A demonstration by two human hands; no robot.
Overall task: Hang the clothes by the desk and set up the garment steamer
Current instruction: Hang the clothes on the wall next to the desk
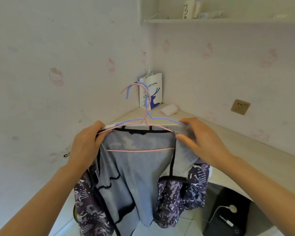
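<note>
A grey-lined jacket (136, 167) with a dark purple patterned outside hangs open in front of me on a pink hanger (140, 150). A blue hanger (163, 118) lies against the pink one, and both hooks rise together towards the corner. My left hand (85, 143) grips the left shoulder of the jacket and the hanger ends. My right hand (199, 142) pinches the right shoulder fabric over the hanger ends. The white desk (228, 142) runs behind the jacket, its front edge level with the hangers. No steamer is in view.
A white paper coffee bag (152, 92) and a small white pack (169, 109) stand in the desk's corner. A wall socket (240, 106) sits right of them. A shelf (211, 20) with containers hangs above. A black box (228, 213) with a white cable stands under the desk.
</note>
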